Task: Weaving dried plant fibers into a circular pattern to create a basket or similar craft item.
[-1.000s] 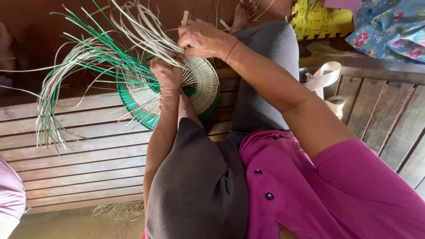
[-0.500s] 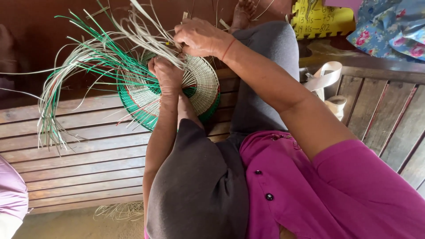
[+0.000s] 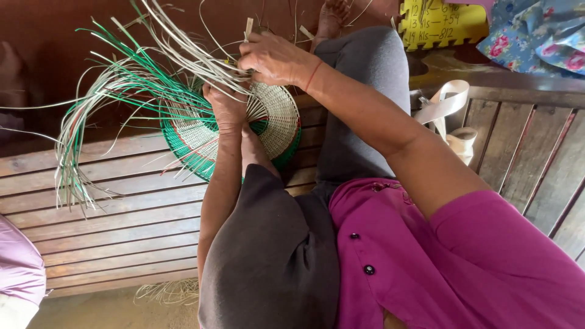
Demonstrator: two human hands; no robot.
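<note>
A round woven basket base [image 3: 277, 119], pale straw with a green rim, stands on edge against my knee on a wooden slat bench [image 3: 109, 219]. Long loose strips [image 3: 116, 97], green and pale, fan out from it to the left and upward. My left hand [image 3: 226, 105] presses flat on the woven disc and holds it. My right hand [image 3: 274, 58] is above it at the disc's top edge, fingers pinched on several pale strips.
A cream strap [image 3: 448, 103] lies at my right on the bench. A yellow foam mat piece [image 3: 442, 23] and flowered cloth [image 3: 539, 33] lie at the far right. Pink cloth [image 3: 18, 268] shows at the lower left. Loose straw [image 3: 167, 291] lies below the bench.
My right hand has shifted slightly left along the disc's top edge, and the pale strips in it have swung upward and leftward. The left hand stays on the disc.
</note>
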